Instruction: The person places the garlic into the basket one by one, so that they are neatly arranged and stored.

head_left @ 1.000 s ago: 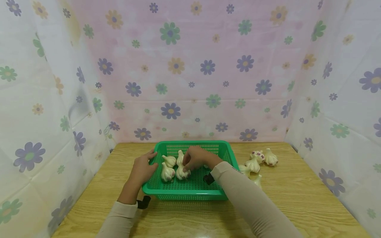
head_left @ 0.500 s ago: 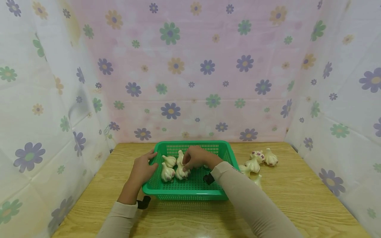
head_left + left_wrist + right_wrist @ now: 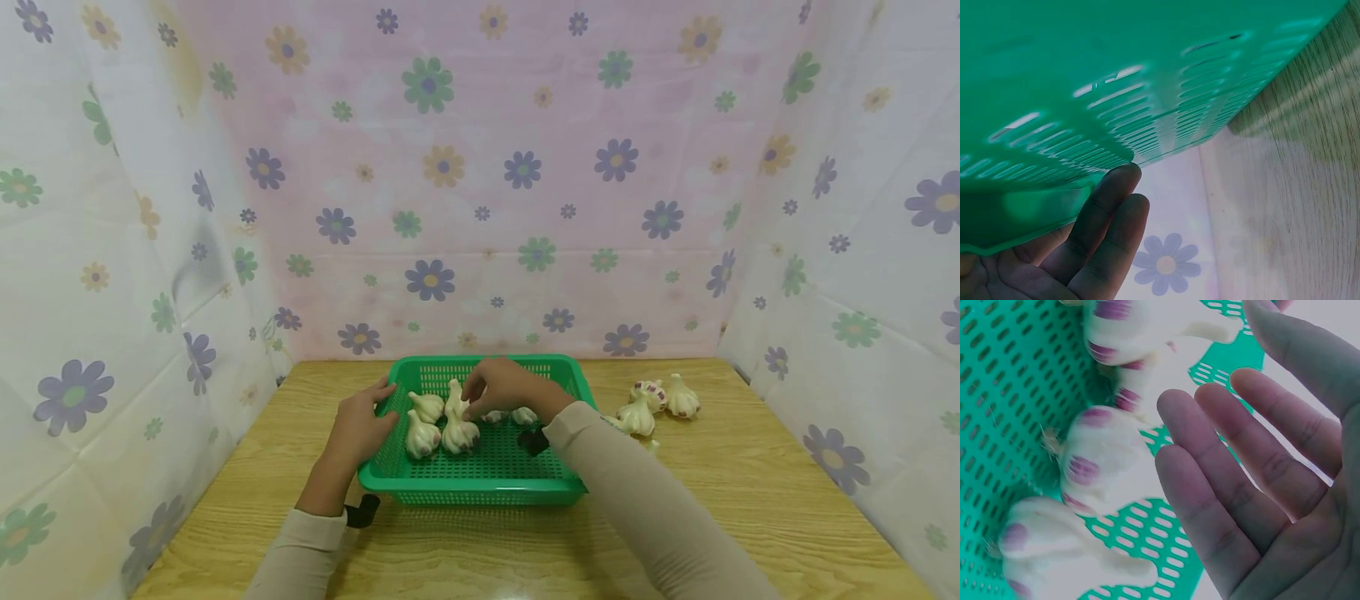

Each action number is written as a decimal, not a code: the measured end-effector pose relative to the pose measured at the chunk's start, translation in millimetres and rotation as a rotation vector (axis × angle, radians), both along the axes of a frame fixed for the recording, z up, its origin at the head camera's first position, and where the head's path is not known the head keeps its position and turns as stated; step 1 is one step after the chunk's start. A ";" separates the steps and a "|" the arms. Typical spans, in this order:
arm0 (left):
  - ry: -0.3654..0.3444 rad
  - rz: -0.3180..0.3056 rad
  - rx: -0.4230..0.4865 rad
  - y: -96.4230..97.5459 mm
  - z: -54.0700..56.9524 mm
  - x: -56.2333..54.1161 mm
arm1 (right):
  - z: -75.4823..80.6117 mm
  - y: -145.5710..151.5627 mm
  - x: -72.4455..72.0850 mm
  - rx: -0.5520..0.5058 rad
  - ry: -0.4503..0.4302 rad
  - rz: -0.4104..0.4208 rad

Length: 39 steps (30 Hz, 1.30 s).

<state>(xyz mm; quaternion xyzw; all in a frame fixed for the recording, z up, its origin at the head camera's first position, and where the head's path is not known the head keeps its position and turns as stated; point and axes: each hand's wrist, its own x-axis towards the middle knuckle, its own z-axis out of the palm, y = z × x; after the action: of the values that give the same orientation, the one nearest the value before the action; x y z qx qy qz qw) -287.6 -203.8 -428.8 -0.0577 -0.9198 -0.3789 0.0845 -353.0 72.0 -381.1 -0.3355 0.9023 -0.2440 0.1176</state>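
Note:
A green plastic basket [image 3: 472,483] stands on the table with several garlic bulbs in it. My left hand [image 3: 363,425] holds its left rim; in the left wrist view, fingers [image 3: 1113,247] lie against the outside of the slotted wall. Over the basket, my right hand [image 3: 502,387] hovers just above a garlic bulb [image 3: 460,437], its fingers apart and holding nothing. To the left lie another garlic bulb [image 3: 422,440] and a further garlic bulb [image 3: 427,407]. More bulbs [image 3: 524,415] sit near the back, partly hidden by my right hand.
Right of the basket, several loose garlic bulbs [image 3: 682,397] lie on the wooden table [image 3: 757,492], some partly behind my right sleeve. Flowered cloth [image 3: 525,217] walls in the back and both sides.
My right hand has let go of the front garlic bulb and lifted slightly up and right, uncovering bulbs at the back. The left hand stays on the rim.

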 end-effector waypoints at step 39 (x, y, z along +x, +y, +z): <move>0.011 -0.014 0.005 -2.4 -1.2 0.0 | 10.3 169.0 63.7 -0.272 0.080 -0.146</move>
<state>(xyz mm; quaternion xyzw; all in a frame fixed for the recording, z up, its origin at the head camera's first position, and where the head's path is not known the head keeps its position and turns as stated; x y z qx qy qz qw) -287.6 -206.3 -430.0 -0.0660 -0.9179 -0.3815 0.0869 -289.4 241.0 -370.7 -0.2914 0.8869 -0.3581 0.0171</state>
